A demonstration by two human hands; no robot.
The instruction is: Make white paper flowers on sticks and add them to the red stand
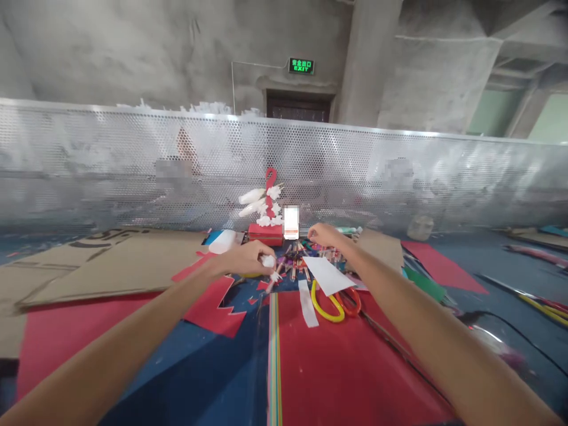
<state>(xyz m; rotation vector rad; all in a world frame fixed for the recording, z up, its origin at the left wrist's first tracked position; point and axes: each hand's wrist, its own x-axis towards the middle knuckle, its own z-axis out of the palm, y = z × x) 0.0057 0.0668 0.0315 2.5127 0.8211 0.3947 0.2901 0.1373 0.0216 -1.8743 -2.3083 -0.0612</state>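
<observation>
My left hand (pixel 248 258) is closed around a small white paper flower (pixel 268 261), thumb and fingers pinching it above the table. My right hand (pixel 326 235) reaches over a pile of crayons (pixel 296 265) at the back, its fingers bent together; what they hold, if anything, is hidden. Behind my hands a red paper stem (pixel 270 177) with a curled top stands upright on a red base (pixel 265 233), bearing white paper blossoms (pixel 274 193) and long white buds (pixel 251 196). Just right of it is a white phone-like rectangle (pixel 291 222), partly blurred.
Yellow-handled scissors (pixel 329 318) lie under a white paper sheet (pixel 329 276) on red paper (pixel 346 367). Cut red scraps (pixel 217 310) and cardboard (pixel 119 266) are at left. A perforated metal screen (pixel 337 171) borders the back. More scissors (pixel 539 305) lie at right.
</observation>
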